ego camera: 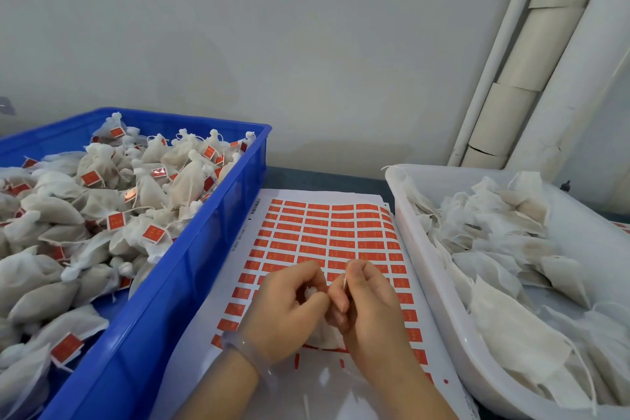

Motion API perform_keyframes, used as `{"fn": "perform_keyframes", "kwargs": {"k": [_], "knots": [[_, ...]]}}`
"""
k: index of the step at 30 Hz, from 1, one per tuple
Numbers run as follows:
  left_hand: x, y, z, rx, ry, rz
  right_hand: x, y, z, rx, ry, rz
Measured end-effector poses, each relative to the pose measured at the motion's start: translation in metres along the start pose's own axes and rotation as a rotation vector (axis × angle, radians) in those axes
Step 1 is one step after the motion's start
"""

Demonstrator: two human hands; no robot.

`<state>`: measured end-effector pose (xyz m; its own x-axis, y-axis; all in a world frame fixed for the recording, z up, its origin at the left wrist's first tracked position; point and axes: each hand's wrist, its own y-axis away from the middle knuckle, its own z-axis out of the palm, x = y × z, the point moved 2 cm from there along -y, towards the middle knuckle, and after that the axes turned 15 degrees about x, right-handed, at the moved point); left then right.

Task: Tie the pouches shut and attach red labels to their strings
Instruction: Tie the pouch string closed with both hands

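Head view, sole view.

- Pouch (313, 293): held over the label sheet (317, 232), between both hands; its gathered neck is seen, the body is mostly hidden.
- Left hand (286, 312): fingers curled round the pouch neck.
- Right hand (370, 309): closed in a pinch on what is judged to be the string (344, 283), just beside the neck.
- Blue crate (204, 249), left: heaped with tied pouches (102, 201), red labels borne on their strings. This share is judged done.
- White tray (426, 269), right: filled with open pouches (511, 249), unlabelled. This share is judged left to do, and it is large.
- Label sheet: many red labels are kept in rows; some lower places are bare.
- Step in hand: tying is judged under way; no label is seen on this pouch.
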<state>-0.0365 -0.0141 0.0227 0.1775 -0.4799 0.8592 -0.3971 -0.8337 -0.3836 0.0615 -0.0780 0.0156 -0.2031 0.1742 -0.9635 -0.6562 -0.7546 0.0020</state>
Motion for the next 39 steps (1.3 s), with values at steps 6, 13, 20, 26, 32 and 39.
{"fn": "perform_keyframes", "kwargs": {"k": [6, 13, 20, 26, 32, 39], "knots": [[-0.002, -0.001, -0.005, 0.096, -0.010, 0.091, -0.002, 0.005, 0.003, -0.086, 0.022, -0.056], [-0.001, -0.004, -0.007, 0.055, 0.023, 0.059, -0.006, -0.008, -0.009, 0.075, -0.083, -0.072], [0.003, 0.002, -0.003, 0.091, 0.004, 0.187, -0.009, 0.002, 0.004, -0.070, -0.581, 0.140], [0.005, 0.000, -0.003, 0.074, 0.014, 0.234, -0.009, 0.002, 0.008, -0.050, -0.844, 0.356], [0.005, 0.004, -0.004, 0.059, 0.064, 0.253, -0.010, 0.007, 0.007, -0.323, -1.030, 0.433], [-0.001, 0.003, -0.001, -0.030, 0.111, 0.156, -0.010, -0.001, 0.005, -0.106, -0.844, 0.342]]}}
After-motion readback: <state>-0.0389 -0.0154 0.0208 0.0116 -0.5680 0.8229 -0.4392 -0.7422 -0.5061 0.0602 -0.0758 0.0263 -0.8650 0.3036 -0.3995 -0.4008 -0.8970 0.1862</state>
